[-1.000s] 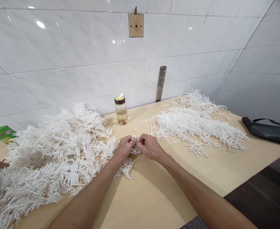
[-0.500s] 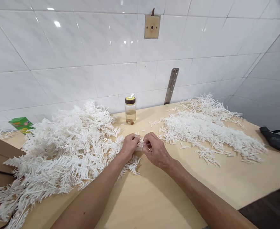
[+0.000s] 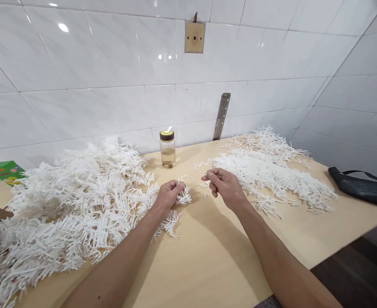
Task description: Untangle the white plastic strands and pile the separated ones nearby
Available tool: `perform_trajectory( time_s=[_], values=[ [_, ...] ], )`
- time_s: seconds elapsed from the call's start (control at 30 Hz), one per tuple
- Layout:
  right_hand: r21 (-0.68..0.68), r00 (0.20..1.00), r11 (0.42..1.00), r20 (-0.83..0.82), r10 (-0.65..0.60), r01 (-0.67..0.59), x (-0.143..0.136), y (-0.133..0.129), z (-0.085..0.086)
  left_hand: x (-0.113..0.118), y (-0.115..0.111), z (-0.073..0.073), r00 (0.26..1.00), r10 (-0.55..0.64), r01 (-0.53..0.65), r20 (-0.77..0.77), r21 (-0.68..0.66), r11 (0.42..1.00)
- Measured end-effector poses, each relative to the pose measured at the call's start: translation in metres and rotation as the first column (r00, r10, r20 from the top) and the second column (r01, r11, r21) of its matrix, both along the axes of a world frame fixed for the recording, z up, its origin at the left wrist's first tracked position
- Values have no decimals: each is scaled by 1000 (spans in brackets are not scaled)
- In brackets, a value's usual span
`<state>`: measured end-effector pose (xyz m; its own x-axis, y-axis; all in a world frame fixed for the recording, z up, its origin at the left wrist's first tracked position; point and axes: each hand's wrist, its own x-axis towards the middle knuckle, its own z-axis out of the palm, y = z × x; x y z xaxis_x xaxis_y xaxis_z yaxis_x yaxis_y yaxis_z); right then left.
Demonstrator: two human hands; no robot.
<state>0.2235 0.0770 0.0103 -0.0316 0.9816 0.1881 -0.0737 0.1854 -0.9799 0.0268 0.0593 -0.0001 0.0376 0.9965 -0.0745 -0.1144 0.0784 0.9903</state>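
My left hand (image 3: 169, 194) is closed on a white branched sprig (image 3: 184, 196) that looks like plastic; its small twigs stick out past the thumb. A large tangled heap of white sprigs (image 3: 88, 201) lies beside and behind that hand. To the right, apart from it, my right hand (image 3: 225, 186) hovers over the table, thumb and forefinger pressed together. Whatever is in that pinch is too small to make out. Beyond the right hand spreads a flatter pile of white sprigs (image 3: 271, 175). A few loose white bits (image 3: 204, 185) lie by its fingertips.
A jar (image 3: 167, 149) of pale liquid with a dark and yellow lid stands at the back of the light wooden table (image 3: 188, 261). Green packaging (image 3: 7, 172) is at the left, a black bag (image 3: 358, 184) at the right. A metal bracket (image 3: 222, 116) leans against the tiled wall.
My right hand has moved away from the left, to the right and slightly up. My left hand still grips the sprig. The view has turned a little to the right.
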Motion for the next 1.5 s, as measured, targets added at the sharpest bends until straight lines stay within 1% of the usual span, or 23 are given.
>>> perform_trajectory(
  time_s=[0.07,0.13,0.17,0.23,0.27,0.3,0.33,0.37,0.43,0.47,0.57,0.63,0.7,0.8,0.87,0.93,1.0,1.07,1.13,1.27,1.37,1.5],
  values=[
    [19,998,999,55,-33,32,4,1,0,0,-2,3,1000,-1,1,-14,-9,1000],
    [62,970,990,199,-139,129,13,4,-1,0,-2,4,1000,2,-2,-17,2,1000],
    [111,929,974,294,-224,200,18,6,-2,1,-2,4,1000,4,-4,-14,10,1000],
    [258,797,912,448,-405,318,26,9,-4,1,-2,4,1000,6,-5,-14,19,1000],
    [323,740,883,486,-464,342,28,9,-4,2,-2,3,1000,4,-4,-17,18,1000],
    [355,719,873,502,-481,336,27,9,-4,2,-1,2,1000,0,0,-21,17,1000],
    [349,734,885,505,-455,309,23,7,-3,2,-1,1,1000,-5,5,-24,15,1000],
    [317,770,913,503,-392,257,17,4,-2,2,-1,0,1000,-10,11,-27,17,1000],
    [230,842,966,491,-222,121,1,-4,0,2,0,-3,999,-20,22,-46,29,999],
    [202,856,978,494,-152,57,-8,-8,1,3,0,-5,998,-24,27,-64,38,999],
    [134,852,988,523,-4,-77,-28,-18,1,4,1,-9,994,-10,20,-110,87,996],
    [99,846,988,530,46,-116,-32,-21,-1,5,1,-10,993,22,-7,-119,130,991],
    [68,853,992,519,56,-106,-30,-20,-2,6,0,-7,988,59,-35,-142,165,986],
    [-6,894,997,443,67,-71,-25,-16,-3,7,-4,0,977,85,-48,-197,188,981],
    [-41,933,997,354,69,-59,-23,-14,-3,7,-7,3,969,62,-14,-239,200,980],
    [-54,966,998,254,50,-38,-23,-12,-3,9,-10,3,954,32,45,-299,249,968],
    [-56,983,998,181,41,-31,-23,-10,-4,9,-12,1,931,30,93,-363,316,944],
    [-65,987,997,150,62,-53,-23,-8,-5,9,-11,-2,911,31,121,-412,337,934],
    [-74,986,995,142,83,-73,-22,-6,-6,8,-8,-5,910,11,126,-414,301,945],
    [-58,987,996,143,73,-65,-19,-4,-7,5,-4,-9,945,-41,118,-323,223,968],
    [-40,989,997,135,63,-58,-19,-5,-6,5,-4,-7,955,-40,104,-294,205,973],
    [-2,994,999,95,50,-50,-20,-6,-4,6,-7,0,945,-4,80,-328,221,972]
  ],
)
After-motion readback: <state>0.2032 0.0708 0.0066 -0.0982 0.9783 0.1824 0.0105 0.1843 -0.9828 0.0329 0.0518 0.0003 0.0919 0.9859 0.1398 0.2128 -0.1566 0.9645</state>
